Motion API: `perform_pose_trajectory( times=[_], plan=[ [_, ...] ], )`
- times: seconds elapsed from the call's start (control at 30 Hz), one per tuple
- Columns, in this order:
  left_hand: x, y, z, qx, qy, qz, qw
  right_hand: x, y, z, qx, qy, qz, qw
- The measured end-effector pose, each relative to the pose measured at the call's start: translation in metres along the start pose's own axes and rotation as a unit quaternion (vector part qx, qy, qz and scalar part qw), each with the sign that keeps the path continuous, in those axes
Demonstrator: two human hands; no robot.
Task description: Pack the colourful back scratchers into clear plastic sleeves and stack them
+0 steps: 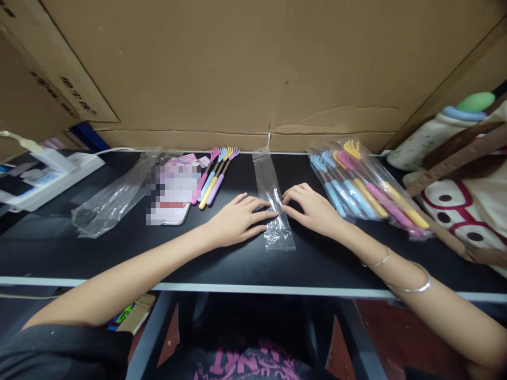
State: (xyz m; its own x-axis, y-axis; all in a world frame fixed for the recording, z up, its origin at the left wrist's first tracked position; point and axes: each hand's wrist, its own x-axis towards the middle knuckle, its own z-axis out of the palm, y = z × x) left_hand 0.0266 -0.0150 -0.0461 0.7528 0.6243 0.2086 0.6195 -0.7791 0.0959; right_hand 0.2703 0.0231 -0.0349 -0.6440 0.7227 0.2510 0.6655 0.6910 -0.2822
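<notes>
A narrow clear plastic bag (273, 182) lies flat on the dark table, pointing away from me. My left hand (241, 219) is open, its spread fingers resting on the bag's left side. At the bag's right edge, my right hand (311, 208) is loosely curved, thumb and fingers slightly apart. Left of the bag, several loose back scratchers (216, 182) with pink, blue, yellow and purple handles lie side by side. To the right, back scratchers in clear bags (360, 184) are grouped together, with blue, yellow and pink handles.
Further left are a partly blurred phone-like object (172, 214), loose clear plastic bags (119, 200) and a white power strip (55, 177). A bottle (428, 134) and a cloth bag with a cartoon face (467, 206) stand at right. Cardboard (237, 68) walls off the back.
</notes>
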Motion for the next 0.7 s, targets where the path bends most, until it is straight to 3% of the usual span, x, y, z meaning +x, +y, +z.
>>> perform_pose_trajectory(
  times=[0.27, 0.4, 0.7],
  plan=[
    [0.0, -0.001, 0.001, 0.002, 0.001, 0.004, 1.0, 0.0, 0.003, 0.004, -0.005, 0.023, -0.027, 0.999],
    [-0.001, -0.001, -0.001, -0.003, -0.018, 0.001, 1.0, -0.001, 0.006, 0.006, 0.006, -0.006, -0.058, 0.998],
    [-0.002, -0.002, 0.001, -0.009, -0.034, 0.016, 0.999, -0.001, 0.012, 0.005, 0.026, -0.03, -0.048, 0.998]
  ],
)
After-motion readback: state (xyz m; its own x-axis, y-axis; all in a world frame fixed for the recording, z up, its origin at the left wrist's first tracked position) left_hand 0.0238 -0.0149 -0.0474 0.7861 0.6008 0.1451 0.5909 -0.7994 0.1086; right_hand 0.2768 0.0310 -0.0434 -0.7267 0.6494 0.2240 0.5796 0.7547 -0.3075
